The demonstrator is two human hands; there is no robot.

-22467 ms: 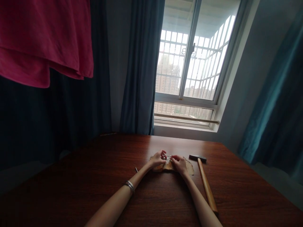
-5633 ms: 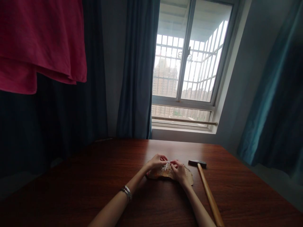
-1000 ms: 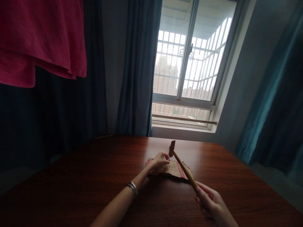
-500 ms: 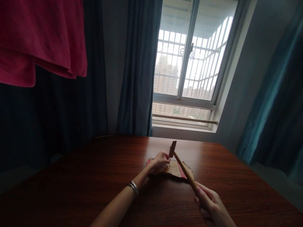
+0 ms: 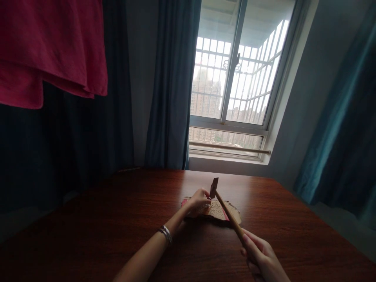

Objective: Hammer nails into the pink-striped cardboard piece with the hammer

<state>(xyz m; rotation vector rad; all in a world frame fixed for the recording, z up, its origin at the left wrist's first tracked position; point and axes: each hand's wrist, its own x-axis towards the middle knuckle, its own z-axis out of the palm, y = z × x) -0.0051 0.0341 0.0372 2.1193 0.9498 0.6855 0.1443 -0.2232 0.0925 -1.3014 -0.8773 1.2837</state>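
Observation:
A hammer (image 5: 229, 214) with a wooden handle and a dark metal head is gripped near the end of its handle by my right hand (image 5: 258, 250). Its head is level with the fingertips of my left hand (image 5: 201, 198), close beside them. My left hand is closed in a pinch over a piece of cardboard (image 5: 217, 210); what it pinches is too small and dark to make out. The cardboard lies flat, tan with many small holes or dark specks, pink strips and ragged edges. My left hand covers its left part.
The brown wooden table (image 5: 117, 219) extends around the cardboard. Beyond it are a barred window (image 5: 232, 78) and blue curtains (image 5: 170, 86). A pink cloth (image 5: 55, 51) hangs at the upper left. Silver bracelets (image 5: 165, 234) circle my left wrist.
The hammer head has dropped slightly, closer to my left fingertips, and my right hand has shifted a little. My left hand and the cardboard stay nearly in place.

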